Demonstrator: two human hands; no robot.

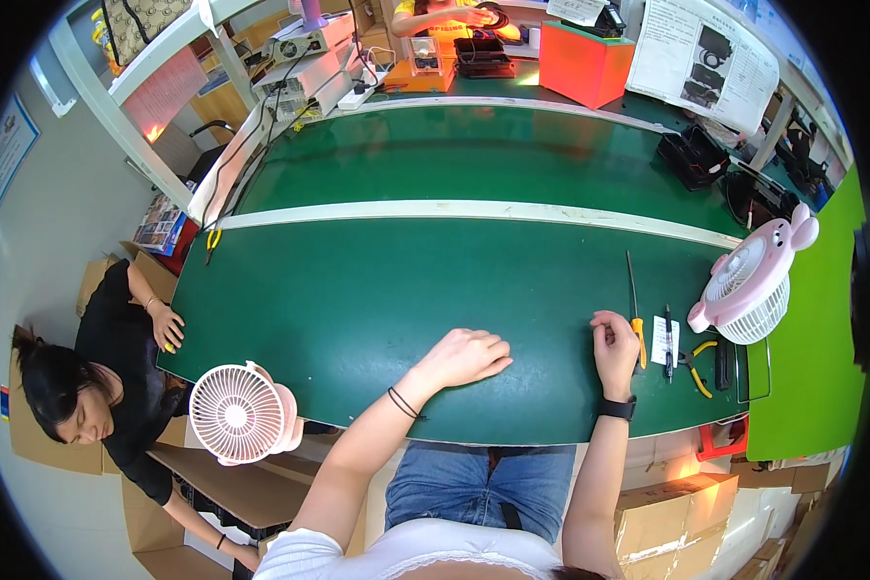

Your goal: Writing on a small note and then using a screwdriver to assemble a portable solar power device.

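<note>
Screwdriver [636,319], yellow handle, lay on the green worktop [358,309] just at 3 o'clock of the right hand [614,348], long axis running 12-to-6, shaft tip toward 12. Right hand was nearer; its fingers [604,331] were loosely curled and held nothing. Left hand [466,356] rested flat-ish at 9 o'clock, also empty. Further at 3: white label card [664,340], black pen-like tool [668,343], yellow pliers [698,365]. Pink fan [749,285] beyond. Orange box [582,63] and white printed sheet [703,63] at 12.

Print on the white card [664,340] too small to tell.
</note>
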